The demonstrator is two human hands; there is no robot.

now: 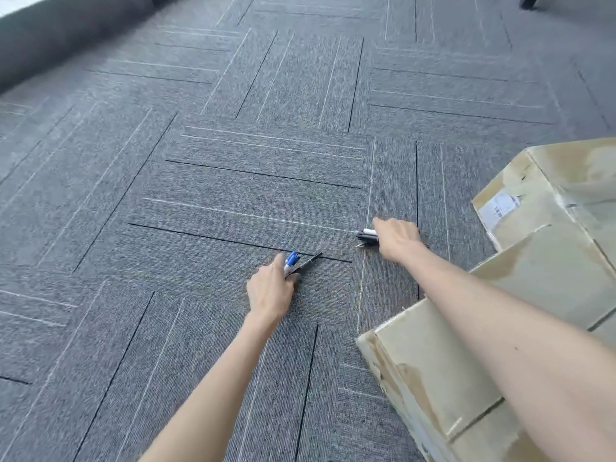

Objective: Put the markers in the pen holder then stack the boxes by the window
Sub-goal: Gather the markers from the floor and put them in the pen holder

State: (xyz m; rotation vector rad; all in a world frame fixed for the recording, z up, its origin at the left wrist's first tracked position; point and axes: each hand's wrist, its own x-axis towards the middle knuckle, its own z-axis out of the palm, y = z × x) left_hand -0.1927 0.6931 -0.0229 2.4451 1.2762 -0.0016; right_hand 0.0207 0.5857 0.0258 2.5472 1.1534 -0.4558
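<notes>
Evidently the left hand point(270, 291) pinched two markers point(296, 263); the right hand point(398, 240) clutched a bundle point(366, 237) — overfull fists could spill some.

Left hand point(270, 291) over the carpet point(200, 195), two markers point(293, 261) projecting forward and right beyond its fingers. Right hand point(396, 240) ahead and rightward, apart; marker bundle point(366, 237) protrudes left of its fingers. Near box point(433, 371) lies beneath the right forearm. Far box point(550, 201) stands right of those fingers.
</notes>
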